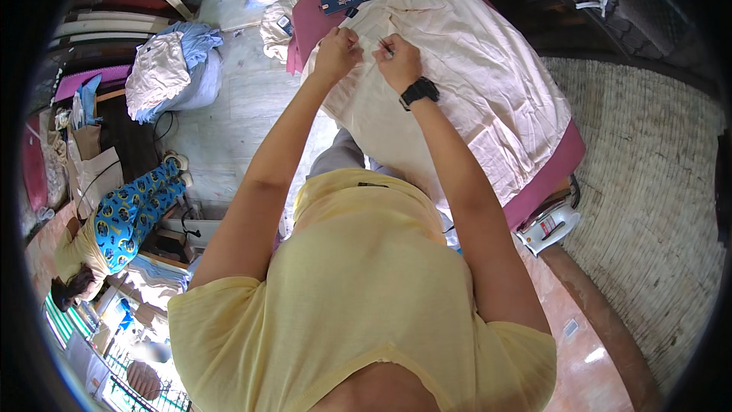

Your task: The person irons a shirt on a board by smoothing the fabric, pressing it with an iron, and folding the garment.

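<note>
So my cream cloth [476,69] is seriously crumpled, upper centre of frame. Left hand [338,55] curled, can't tell on what; right hand [398,62] pinching a small dark thing [387,47].

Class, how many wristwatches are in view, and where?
1: the black wristwatch, worn just behind the right hand, over cream cloth. No watch shows by the left hand. The other person has no clearly visible wrists, so another may be hidden.
</note>
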